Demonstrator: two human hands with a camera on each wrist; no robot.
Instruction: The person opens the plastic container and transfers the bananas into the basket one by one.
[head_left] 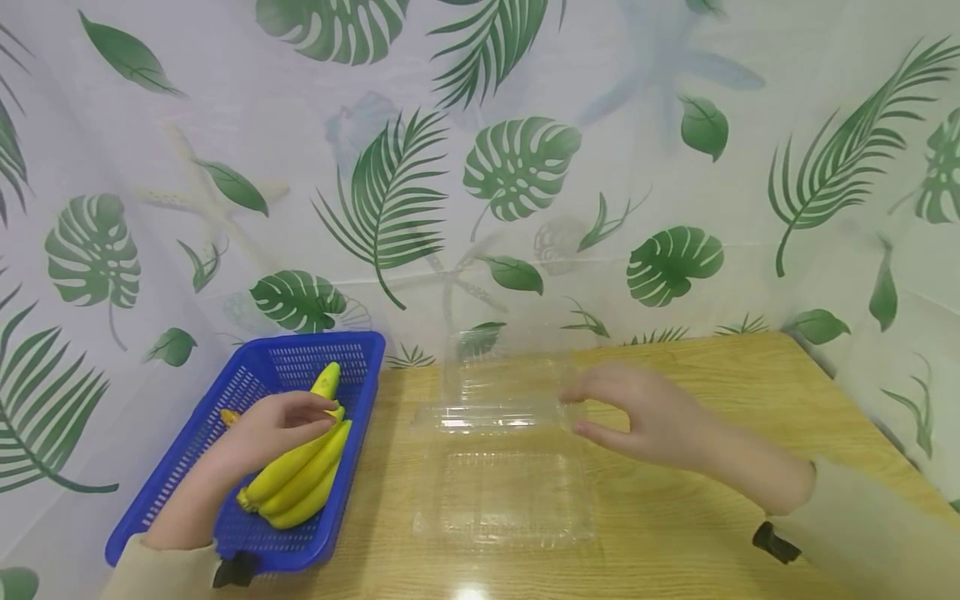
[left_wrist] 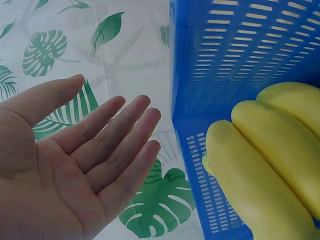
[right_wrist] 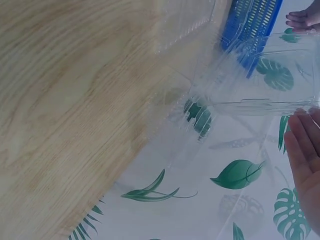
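Note:
My left hand [head_left: 272,429] hovers over the blue plastic basket [head_left: 372,358], its fingers extended and holding nothing. Below it in the basket lies a bunch of yellow bananas [head_left: 303,483]; the left wrist view shows the palm [left_wrist: 75,175] apart from these bananas [left_wrist: 265,170]. A clear plastic clamshell container [head_left: 517,500] stands unfolded on the table, its lid [head_left: 502,367] raised at the back. Beside the lid's right edge is my right hand [head_left: 652,412], thumb and fingers apart. In the right wrist view its fingertips appear at the edge of the clear lid [right_wrist: 270,107]; contact is uncertain.
The wooden table [head_left: 720,483] extends to the right of the container. A white cloth with green leaf prints [head_left: 600,83] hangs behind and around the table. A small orange-brown tip [head_left: 228,417] shows in the basket behind my left hand.

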